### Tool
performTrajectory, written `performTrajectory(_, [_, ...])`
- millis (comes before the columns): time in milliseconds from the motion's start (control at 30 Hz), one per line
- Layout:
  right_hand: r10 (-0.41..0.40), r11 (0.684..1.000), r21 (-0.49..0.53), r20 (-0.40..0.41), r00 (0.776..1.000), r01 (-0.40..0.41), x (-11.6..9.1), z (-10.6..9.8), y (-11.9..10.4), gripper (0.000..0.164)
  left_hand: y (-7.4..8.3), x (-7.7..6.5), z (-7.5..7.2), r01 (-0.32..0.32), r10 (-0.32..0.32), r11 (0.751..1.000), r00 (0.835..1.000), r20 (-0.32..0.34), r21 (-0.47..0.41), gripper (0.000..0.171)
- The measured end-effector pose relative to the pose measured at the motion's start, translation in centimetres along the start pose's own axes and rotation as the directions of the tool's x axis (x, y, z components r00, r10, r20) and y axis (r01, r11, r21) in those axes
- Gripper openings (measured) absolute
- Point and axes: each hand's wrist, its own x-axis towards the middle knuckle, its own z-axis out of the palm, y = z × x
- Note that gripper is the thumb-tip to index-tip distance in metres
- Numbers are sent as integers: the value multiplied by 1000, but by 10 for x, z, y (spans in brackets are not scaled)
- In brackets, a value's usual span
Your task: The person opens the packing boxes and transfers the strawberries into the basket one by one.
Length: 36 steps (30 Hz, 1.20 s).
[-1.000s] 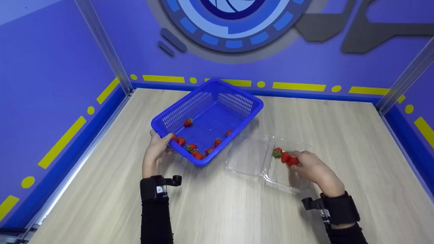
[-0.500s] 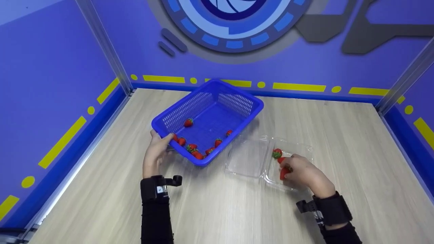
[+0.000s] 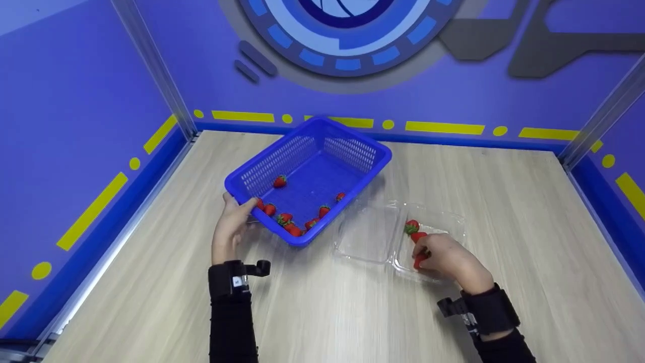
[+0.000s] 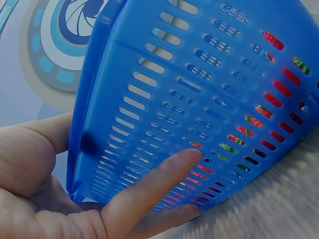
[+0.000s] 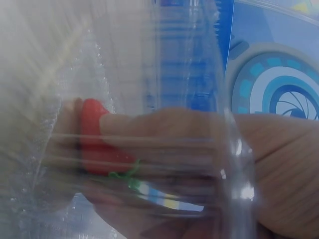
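My left hand (image 3: 233,224) grips the blue plastic basket (image 3: 373,174) by its near left corner, thumb over the rim. The left wrist view has its fingers (image 4: 149,184) against the slotted outer wall. The basket is tilted, and several strawberries (image 3: 285,219) lie mostly along its near edges. My right hand (image 3: 448,257) is inside one half of an open clear plastic clamshell box (image 3: 365,234), pinching a strawberry (image 5: 102,142) between thumb and fingers. Farther back in that half lie a strawberry with its green cap showing (image 3: 411,227) and another (image 3: 417,236), partly covered by the hand.
Both things are on a light wood-grain table (image 3: 322,312). A blue wall (image 3: 453,91) with yellow marks runs along the back, and side walls stand left and right. The clamshell's other half lies flat between the basket and the right hand.
My right hand has moved left and nearer with the strawberry inside the clamshell, away from the two other strawberries. The left hand and the basket have stayed in place.
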Motion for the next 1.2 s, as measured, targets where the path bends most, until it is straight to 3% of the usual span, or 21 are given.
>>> performTrajectory(333, [-1, 1000, -14, 6, 1000, 1, 0, 0, -1, 11, -4, -1, 0, -31, 32, 997, 999, 24, -71, 94])
performTrajectory(700, [41, 998, -53, -22, 999, -42, -3, -6, -9, 13, -1, -1, 0, -24, 24, 998, 1000, 4, -53, 92])
performTrajectory(933, [-52, 997, -59, -159, 986, 43, -14, -16, -22, 13, -1, 0, 2, -16, 17, 997, 1000, 9, -77, 99])
performTrajectory(1200, [-86, 994, -93, -332, 939, 59, -37, -37, -45, 18, 0, -1, 2, -22, 24, 996, 1000, 13, -83, 93])
